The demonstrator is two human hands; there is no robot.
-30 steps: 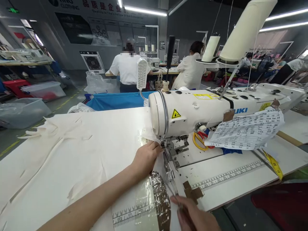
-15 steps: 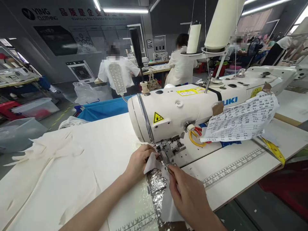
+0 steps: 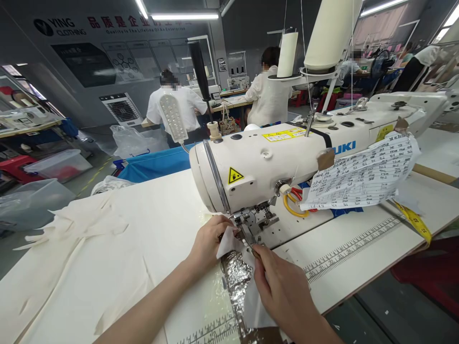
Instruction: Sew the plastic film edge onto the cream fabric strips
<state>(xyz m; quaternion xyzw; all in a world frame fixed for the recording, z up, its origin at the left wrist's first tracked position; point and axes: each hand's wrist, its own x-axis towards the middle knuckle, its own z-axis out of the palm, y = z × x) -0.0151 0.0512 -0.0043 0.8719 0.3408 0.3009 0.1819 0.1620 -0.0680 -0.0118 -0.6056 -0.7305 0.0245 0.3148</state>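
A white sewing machine [image 3: 251, 162] stands in front of me, its needle and presser foot area low at its left end. My left hand [image 3: 210, 241] is closed beside the foot, fingertips pinching a piece of white fabric [image 3: 226, 242]. To the right of the foot, my right hand [image 3: 283, 282] is closed on a slim metal tool [image 3: 249, 246] that points at the fabric; its exact kind is unclear. White cloth [image 3: 256, 306] hangs down under my right palm. Between my forearms runs a shiny, tape-covered strip [image 3: 236, 282] on the table. My fingers partly hide the stitching spot.
Cream fabric pieces [image 3: 79, 227] lie on the left of the table [image 3: 172, 215]. At right are a handwritten sheet [image 3: 362, 174], a yellow tape measure [image 3: 414, 222] and a printed ruler [image 3: 355, 246]. Thread cones [image 3: 324, 38] stand above the machine. Two people in white sit beyond.
Both hands stay almost in place at the presser foot, with the fabric and tool still held. The view has shifted slightly.
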